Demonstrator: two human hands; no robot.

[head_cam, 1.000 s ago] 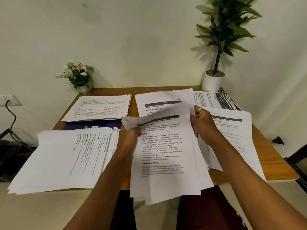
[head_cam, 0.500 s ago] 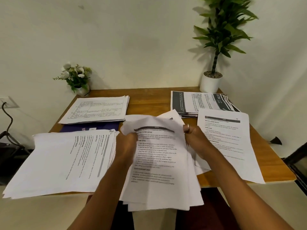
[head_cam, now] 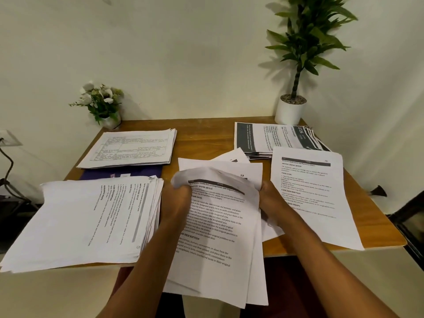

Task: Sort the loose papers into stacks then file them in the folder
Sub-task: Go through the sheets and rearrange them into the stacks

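Both hands grasp a sheaf of papers (head_cam: 218, 237) by its top corners, left hand (head_cam: 175, 203) and right hand (head_cam: 271, 200). The sheaf's long axis runs away from the person, heading farthest, its lower end overhanging the worktop (head_cam: 206, 134) edge.

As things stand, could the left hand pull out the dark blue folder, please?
Probably not yet: the left hand grips the bundle of sheets, and the dark blue folder lies under the back-left stack, with only a strip showing.
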